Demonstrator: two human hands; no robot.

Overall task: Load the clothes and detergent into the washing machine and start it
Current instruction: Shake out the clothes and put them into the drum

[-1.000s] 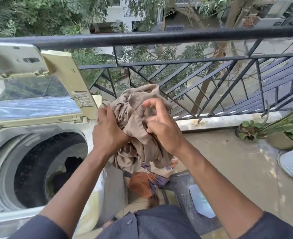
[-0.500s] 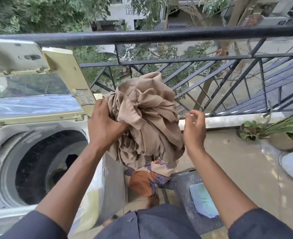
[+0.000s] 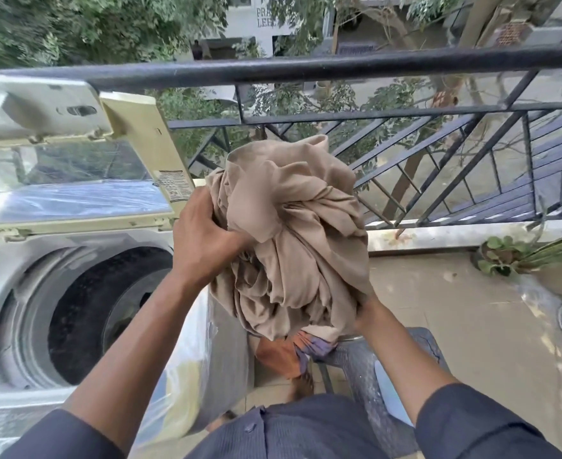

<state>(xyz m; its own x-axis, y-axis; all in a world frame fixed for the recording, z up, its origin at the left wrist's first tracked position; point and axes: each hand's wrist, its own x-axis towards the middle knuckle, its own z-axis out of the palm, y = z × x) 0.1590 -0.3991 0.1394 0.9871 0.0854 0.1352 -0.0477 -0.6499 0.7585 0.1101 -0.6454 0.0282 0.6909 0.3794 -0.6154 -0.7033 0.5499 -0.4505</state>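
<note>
My left hand (image 3: 207, 241) grips the upper left side of a bundled tan garment (image 3: 293, 233), fingers curled into its folds, while my right hand (image 3: 367, 313), which half a second ago hung free in the air beside the cloth with nothing in it, has dropped to the bundle's lower right edge and now cups it from beneath; its fingers are hidden under the fabric, so I cannot tell how tightly they close. The bundle sits higher and fuller between my hands than before, held in the air just right of the washing machine (image 3: 74, 293), whose lid (image 3: 74, 180) stands raised and whose dark drum (image 3: 107, 313) lies open below my left forearm. Under the garment, patterned orange and purple clothes (image 3: 286, 352) lie on a grey stool (image 3: 365, 366). Behind it runs the black balcony railing (image 3: 306, 66), with potted plants (image 3: 538, 260) on the floor at right.
</note>
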